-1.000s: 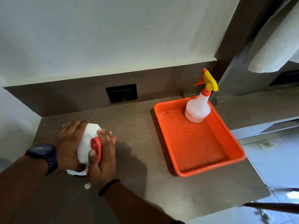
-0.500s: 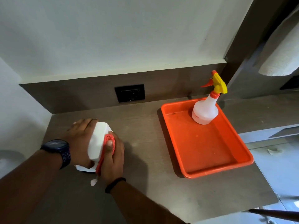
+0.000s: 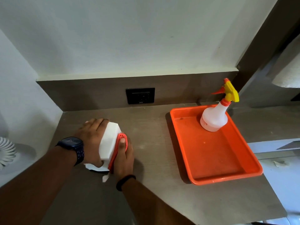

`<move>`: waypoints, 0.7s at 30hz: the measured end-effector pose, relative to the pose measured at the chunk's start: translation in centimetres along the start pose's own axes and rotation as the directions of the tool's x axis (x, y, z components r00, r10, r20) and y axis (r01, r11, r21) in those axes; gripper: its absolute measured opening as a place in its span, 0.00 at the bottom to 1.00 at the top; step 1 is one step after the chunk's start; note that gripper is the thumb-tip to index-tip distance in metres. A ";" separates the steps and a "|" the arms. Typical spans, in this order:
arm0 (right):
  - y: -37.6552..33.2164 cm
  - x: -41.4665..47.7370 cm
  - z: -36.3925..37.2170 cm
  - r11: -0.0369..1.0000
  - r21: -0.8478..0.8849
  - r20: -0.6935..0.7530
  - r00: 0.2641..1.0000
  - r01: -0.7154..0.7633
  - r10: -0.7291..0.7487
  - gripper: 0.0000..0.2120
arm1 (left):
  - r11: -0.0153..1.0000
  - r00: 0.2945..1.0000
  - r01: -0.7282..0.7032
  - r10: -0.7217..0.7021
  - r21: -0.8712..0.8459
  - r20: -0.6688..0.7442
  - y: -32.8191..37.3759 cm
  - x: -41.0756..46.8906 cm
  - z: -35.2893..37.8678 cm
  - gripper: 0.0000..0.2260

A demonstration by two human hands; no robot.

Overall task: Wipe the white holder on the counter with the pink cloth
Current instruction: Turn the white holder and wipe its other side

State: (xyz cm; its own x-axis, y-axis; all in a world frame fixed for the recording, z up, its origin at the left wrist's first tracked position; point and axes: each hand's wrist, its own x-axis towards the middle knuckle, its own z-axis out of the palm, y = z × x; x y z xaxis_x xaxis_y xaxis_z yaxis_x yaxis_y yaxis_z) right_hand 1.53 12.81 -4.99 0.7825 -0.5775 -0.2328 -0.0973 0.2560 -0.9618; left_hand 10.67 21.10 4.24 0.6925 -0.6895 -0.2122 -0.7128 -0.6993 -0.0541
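Holder [image 3: 109, 140]: white, faceted block, on the bench [image 3: 154, 159] at the left end, near the corner where the side wall meets the back panel. Its long axis runs from about 1 o'clock (far end) to 7 o'clock (near end).

Left hand [image 3: 90, 140]: lies at 9 o'clock of the holder, fingers curled over its far upper edge, palm against its left face. Partly closed, bracing the holder in place. Watch on that wrist.

Right hand [image 3: 124, 158]: lies at 3 o'clock of the holder, closed on the cloth [image 3: 119, 143], which is bunched between palm and the holder's right face. Thumb rests on top of the cloth. Cloth touches the holder along most of that face.

Judgement: both hands are in contact, so neither needs to reach. The wiping hand is on the right face only; the next stroke most likely follows the long axis, toward 1 o'clock or back toward 7 o'clock. Top and left faces are not covered by cloth now.

White scraps [image 3: 105, 177], possibly paper, lie on the bench at the holder's near end. Tray [image 3: 227, 177] with spray bottle [image 3: 214, 117] sits well apart at 3 o'clock.
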 end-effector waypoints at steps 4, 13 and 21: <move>-2.6 0.5 0.5 0.999 0.006 0.022 0.998 0.054 -0.054 0.20 | 1.000 1.000 -0.003 0.003 -0.025 0.005 -0.1 -0.1 -0.3 0.60; -1.9 2.1 0.4 0.993 0.001 -0.012 0.992 -0.122 0.122 0.28 | 1.000 0.999 0.014 -0.014 0.005 0.041 0.1 0.2 -0.3 0.61; -1.6 0.2 1.2 0.998 -0.040 0.019 0.999 -0.043 0.044 0.17 | 0.999 1.000 0.015 -0.016 -0.030 -0.017 -0.2 0.1 -0.1 0.59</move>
State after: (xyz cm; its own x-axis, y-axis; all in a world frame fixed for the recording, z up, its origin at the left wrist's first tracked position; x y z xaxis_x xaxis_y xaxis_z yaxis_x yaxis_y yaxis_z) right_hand 2.59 13.24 -3.30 0.7892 -0.5504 -0.2723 -0.1555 0.2498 -0.9557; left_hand 10.95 21.14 4.35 0.7053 -0.6815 -0.1949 -0.6986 -0.7150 -0.0281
